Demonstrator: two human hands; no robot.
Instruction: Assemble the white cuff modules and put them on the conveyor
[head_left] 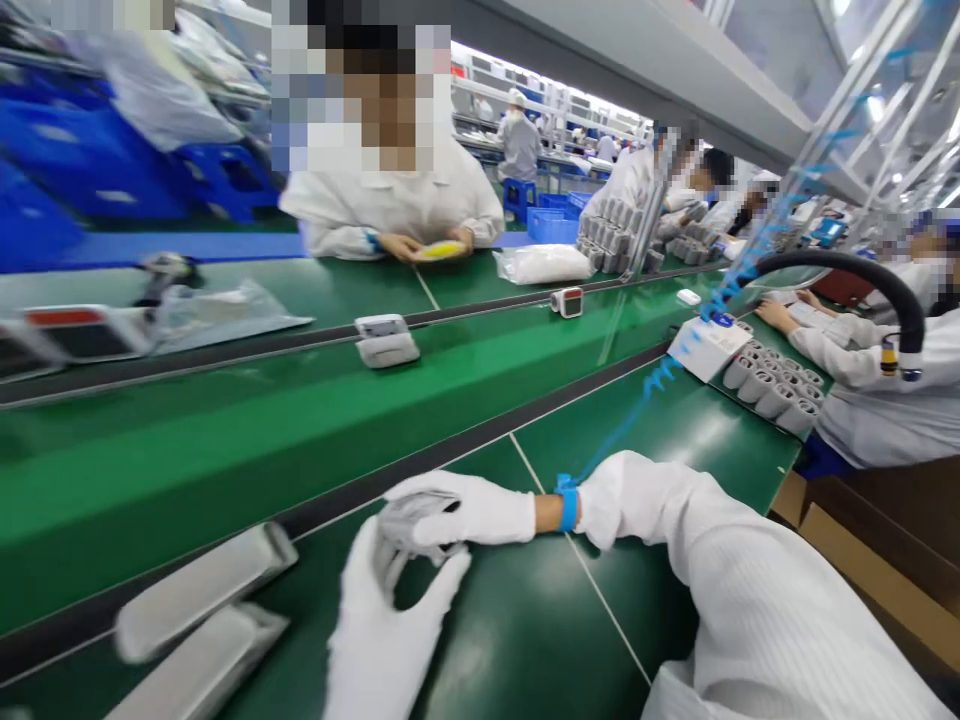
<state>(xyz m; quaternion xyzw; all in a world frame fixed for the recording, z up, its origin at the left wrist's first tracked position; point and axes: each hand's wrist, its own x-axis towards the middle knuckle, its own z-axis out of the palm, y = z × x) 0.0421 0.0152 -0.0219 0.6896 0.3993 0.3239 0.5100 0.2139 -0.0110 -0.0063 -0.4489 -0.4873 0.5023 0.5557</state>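
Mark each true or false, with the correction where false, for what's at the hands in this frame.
1. The right hand, in a white glove, wears a blue wrist strap with a coiled blue cord. True.
2. The left hand is bare. False: it wears a white glove.
3. A grey folded item is held between both hands. True.
4. The long flat belt under the hands is blue. False: it is dark green.
5. Two elongated silvery packs lie on that belt, left of the hands in view. True.
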